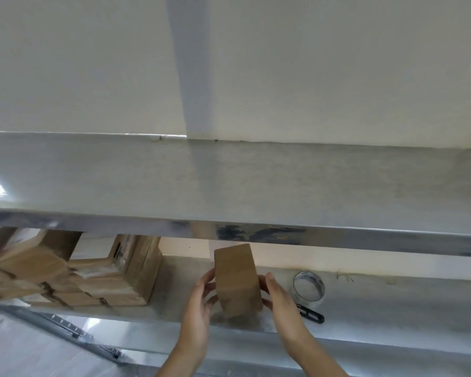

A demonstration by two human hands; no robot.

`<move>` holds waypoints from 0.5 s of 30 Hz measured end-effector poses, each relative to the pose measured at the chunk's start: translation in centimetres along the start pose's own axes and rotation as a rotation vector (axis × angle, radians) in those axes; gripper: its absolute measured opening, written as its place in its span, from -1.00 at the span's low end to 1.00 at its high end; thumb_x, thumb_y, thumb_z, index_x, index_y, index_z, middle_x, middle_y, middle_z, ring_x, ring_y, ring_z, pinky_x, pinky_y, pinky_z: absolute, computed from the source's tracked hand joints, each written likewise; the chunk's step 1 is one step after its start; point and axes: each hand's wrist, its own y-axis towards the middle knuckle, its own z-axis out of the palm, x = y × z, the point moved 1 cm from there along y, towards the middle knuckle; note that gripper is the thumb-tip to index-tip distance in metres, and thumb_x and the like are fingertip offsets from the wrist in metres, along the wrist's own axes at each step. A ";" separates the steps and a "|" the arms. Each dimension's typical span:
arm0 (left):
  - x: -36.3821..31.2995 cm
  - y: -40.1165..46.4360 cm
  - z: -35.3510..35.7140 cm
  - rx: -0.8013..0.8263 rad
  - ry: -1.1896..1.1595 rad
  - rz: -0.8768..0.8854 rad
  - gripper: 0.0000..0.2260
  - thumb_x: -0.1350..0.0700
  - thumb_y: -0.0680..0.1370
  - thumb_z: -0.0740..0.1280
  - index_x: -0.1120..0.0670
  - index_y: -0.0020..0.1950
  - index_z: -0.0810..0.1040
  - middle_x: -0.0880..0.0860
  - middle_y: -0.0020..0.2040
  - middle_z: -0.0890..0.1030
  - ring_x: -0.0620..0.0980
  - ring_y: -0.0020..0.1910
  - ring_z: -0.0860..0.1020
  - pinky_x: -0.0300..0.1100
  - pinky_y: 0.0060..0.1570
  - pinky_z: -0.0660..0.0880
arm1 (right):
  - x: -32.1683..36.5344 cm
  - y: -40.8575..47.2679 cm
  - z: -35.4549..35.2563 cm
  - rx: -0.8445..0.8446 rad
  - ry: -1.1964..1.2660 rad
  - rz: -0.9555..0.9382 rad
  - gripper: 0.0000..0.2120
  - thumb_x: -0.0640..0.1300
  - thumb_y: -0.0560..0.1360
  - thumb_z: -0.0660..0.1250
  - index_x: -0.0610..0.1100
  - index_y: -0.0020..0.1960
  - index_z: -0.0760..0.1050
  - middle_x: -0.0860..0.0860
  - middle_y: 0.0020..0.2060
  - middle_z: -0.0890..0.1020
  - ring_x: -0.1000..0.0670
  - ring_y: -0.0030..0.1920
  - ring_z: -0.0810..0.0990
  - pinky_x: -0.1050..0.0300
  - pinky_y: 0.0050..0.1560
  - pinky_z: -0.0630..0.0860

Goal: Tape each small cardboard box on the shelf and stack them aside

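A small brown cardboard box [237, 278] stands on end on the lower steel shelf [378, 308], tilted slightly. My left hand [199, 303] grips its left side with curled fingers. My right hand [279, 297] holds its right side, thumb up along the edge. A roll of clear tape [309, 287] lies on the shelf just right of my right hand. Small black scissors [312, 314] lie in front of the roll. A stack of taped cardboard boxes [104, 278] sits at the left of the same shelf.
An upper steel shelf [229, 186] overhangs the lower one, its front lip close above the box. A pale wall stands behind. Below the lower shelf's front edge, a metal rail [65, 326] runs at the lower left.
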 end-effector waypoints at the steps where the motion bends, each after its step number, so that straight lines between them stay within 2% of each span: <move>1: 0.1 0.1 -0.1 0.015 0.035 -0.001 -0.65 0.07 0.73 0.01 0.02 0.24 0.59 0.04 0.18 0.66 0.06 0.21 0.58 -0.08 0.11 0.49 | -0.1 0.0 0.0 0.006 0.028 0.010 -0.46 0.41 0.50 0.03 0.15 0.18 0.60 0.15 0.18 0.65 0.08 0.22 0.60 0.07 0.29 0.49; 3: 0.4 0.3 -0.2 0.058 0.104 0.000 -0.63 0.05 0.73 0.00 -0.02 0.30 0.59 0.01 0.21 0.67 0.07 0.24 0.57 -0.04 0.19 0.48 | -0.3 0.0 -0.1 0.007 0.082 0.011 -0.44 0.40 0.51 0.05 0.13 0.25 0.59 0.11 0.20 0.66 0.05 0.24 0.60 -0.03 0.36 0.48; 7: 0.5 0.0 -0.1 0.097 0.175 0.037 -0.66 -0.06 0.70 0.09 -0.04 0.36 0.55 -0.05 0.28 0.64 -0.01 0.31 0.55 -0.03 0.34 0.42 | 0.4 -0.6 -0.1 0.046 0.101 -0.030 -0.51 0.31 0.59 0.01 0.15 0.34 0.50 0.10 0.23 0.64 0.09 0.23 0.60 0.09 0.25 0.56; 13: 0.6 -0.6 0.1 0.106 0.144 0.027 -0.66 0.00 0.70 0.06 0.03 0.27 0.58 -0.02 0.18 0.67 -0.02 0.24 0.59 -0.20 0.18 0.47 | 1.4 -0.9 -0.5 0.039 0.085 -0.118 -0.63 0.23 0.66 -0.01 0.27 0.36 0.42 0.18 0.24 0.61 0.15 0.23 0.59 0.13 0.23 0.56; 15: 0.5 -0.9 0.3 0.105 0.156 0.018 -0.62 -0.12 0.63 0.11 -0.02 0.30 0.57 -0.04 0.21 0.66 -0.05 0.24 0.59 -0.24 0.13 0.49 | 1.4 -1.1 -0.6 0.038 0.099 -0.132 -0.65 0.26 0.64 0.01 0.33 0.36 0.40 0.21 0.26 0.58 0.11 0.26 0.58 0.08 0.23 0.57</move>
